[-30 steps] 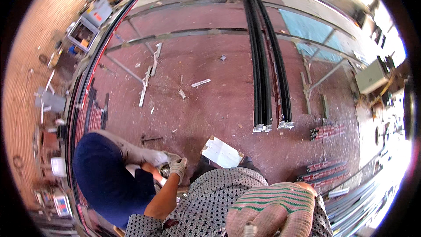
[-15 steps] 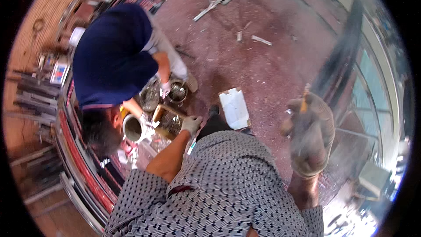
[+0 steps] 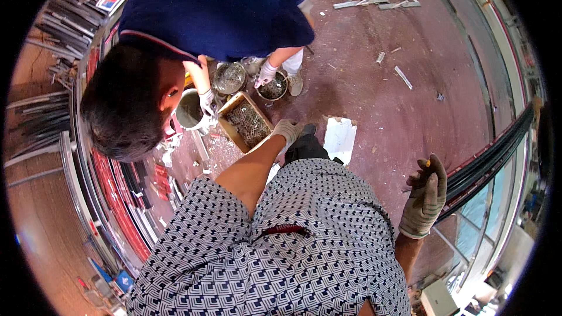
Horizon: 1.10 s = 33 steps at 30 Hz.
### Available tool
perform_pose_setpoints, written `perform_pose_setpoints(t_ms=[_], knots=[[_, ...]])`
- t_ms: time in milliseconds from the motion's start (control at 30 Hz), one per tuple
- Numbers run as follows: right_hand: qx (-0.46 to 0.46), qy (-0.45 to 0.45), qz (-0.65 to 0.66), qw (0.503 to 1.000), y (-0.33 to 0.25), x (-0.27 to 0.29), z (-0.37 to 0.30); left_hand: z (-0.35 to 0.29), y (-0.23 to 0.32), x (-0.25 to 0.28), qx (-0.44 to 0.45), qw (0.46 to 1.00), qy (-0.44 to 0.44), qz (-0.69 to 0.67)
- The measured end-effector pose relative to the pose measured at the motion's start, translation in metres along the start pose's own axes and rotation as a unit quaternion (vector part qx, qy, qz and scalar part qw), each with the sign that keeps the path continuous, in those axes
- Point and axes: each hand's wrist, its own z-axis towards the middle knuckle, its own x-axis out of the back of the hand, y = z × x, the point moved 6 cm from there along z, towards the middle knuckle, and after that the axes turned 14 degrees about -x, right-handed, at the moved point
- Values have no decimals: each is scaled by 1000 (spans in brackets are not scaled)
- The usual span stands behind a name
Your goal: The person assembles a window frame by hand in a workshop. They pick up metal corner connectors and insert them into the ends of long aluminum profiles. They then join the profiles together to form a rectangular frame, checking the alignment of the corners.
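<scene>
My right hand (image 3: 425, 199), in a pale work glove with worn, dark fingertips, is raised at the right. Its fingers pinch a cigarette (image 3: 428, 164), of which mainly the orange end shows. My left hand (image 3: 288, 133), also gloved, lies by my dark-trousered knee, its fingers loosely extended and nothing visible in them. Just left of it stands an open box (image 3: 271, 123) of small metal parts (image 3: 249, 124). A co-worker in a navy shirt (image 3: 216, 9) bends over from the far left. One gloved hand (image 3: 267, 74) reaches into a round pan (image 3: 284, 89), the other (image 3: 207, 104) is beside a bucket (image 3: 188, 109).
Another round container (image 3: 230, 78) stands beyond the box. A white flattened carton (image 3: 339, 139) lies on the reddish floor. Long metal profiles (image 3: 117, 199) are stacked at the left, with dark bars (image 3: 489, 164) at the right. Metal stand legs (image 3: 370, 3) rise at the far side.
My view has shifted, so the co-worker and box appear nearer. My right hand appears lower and further from the camera, and the smoke around it has thinned. My left hand stays by the knee.
</scene>
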Motion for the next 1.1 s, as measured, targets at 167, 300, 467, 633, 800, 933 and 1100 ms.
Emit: perform_pose_setpoints(t_ms=[167,300,467,633,800,933,1100], knots=[[-14,-59,-9,998,-10,-41,21,22,-73,-17,-127,981,69,133],[-15,-74,-20,997,-7,-54,28,-1,-78,-9,-118,991,63,19],[-15,-101,-31,994,-3,-61,30,-38,-81,11,94,981,77,-153],[-22,-91,-35,995,2,-55,30,-33,-117,0,93,981,88,-149],[-19,-83,-35,996,5,-46,28,-24,-144,-14,52,971,129,-193],[-22,-71,-18,997,14,-33,31,-42,-96,6,75,978,122,-152],[-13,-63,-17,998,15,-33,27,-40,-105,3,75,980,116,-146]])
